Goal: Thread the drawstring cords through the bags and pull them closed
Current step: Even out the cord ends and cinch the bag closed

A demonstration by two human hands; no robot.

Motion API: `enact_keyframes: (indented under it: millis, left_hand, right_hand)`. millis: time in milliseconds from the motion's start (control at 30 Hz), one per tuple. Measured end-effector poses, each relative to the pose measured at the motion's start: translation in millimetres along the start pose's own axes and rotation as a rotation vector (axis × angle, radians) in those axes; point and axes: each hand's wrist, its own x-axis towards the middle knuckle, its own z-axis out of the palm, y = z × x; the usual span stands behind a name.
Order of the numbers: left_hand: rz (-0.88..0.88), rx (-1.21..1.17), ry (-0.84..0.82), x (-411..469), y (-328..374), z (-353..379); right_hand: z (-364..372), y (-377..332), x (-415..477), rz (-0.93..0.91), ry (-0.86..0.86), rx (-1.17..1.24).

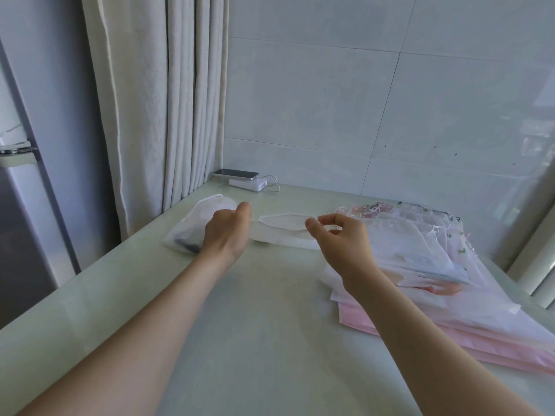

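As right grip [322, 225] pinches cord [285, 215], bag [279, 235] flat

No legible txt, labels, nos. or signs anywhere in frame. Power bank [247, 185], upper centre, showed no readable brand. Small green marks on the bag stack [420, 259], right of frame, were too blurred to tell whether lettering or just pattern.

white sheer drawstring bag [282, 237]: flat, centre | cord loop [285, 218]: white, slack at its mouth | second sheer bag [186, 232]: left, dark item inside | bag stack [420, 265]: pink/white, right
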Motion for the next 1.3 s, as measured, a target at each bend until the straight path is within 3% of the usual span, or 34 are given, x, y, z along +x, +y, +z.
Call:
enact_keyframes:
  millis: [100,300,567,800,900,1000,1133,1233,1300]
  left_hand:
    - [-0.004,-0.243,-0.017,1.5,2.3,3.8]
    - [-0.157,-0.481,0.075,8.0,0.1,4.6]
    - [-0.351,-0.889,0.187,6.1,5.5,6.5]
    - [-0.404,-1.135,0.276,3.2,14.1,5.6]
    - [-0.398,-1.254,0.253,2.1,14.5,3.1]
    - [-0.362,-1.217,0.171,4.8,12.9,2.3]
    - [-0.06,-0.624,0.087,10.9,7.5,4.9]
    - [0.288,-0.147,0.123,11.5,-0.8,1.3]
    - [0.389,0.098,0.159,11.0,-4.5,-4.4]
  right_hand:
    - [-3.0,-4.3,1.2,0.108,-0.08,0.33]
    - [-8.0,-5.3,7.8,0.286,0.028,0.722]
    - [-3.3,-7.5,10.2,0.293,0.217,0.913]
    - [-5.6,-16.4,8.6,0.271,0.209,1.195]
    - [-5.1,-11.3,7.1,0.248,0.211,0.997]
    - [-4.4,-1.8,7.5,0.033,0.183,0.56]
    - [-3.7,0.4,5.8,-0.36,0.094,-0.007]
    - [1.4,4.5,5.9,-0.435,0.05,-0.181]
    - [0.6,9.8,7.5,-0.508,0.073,-0.285]
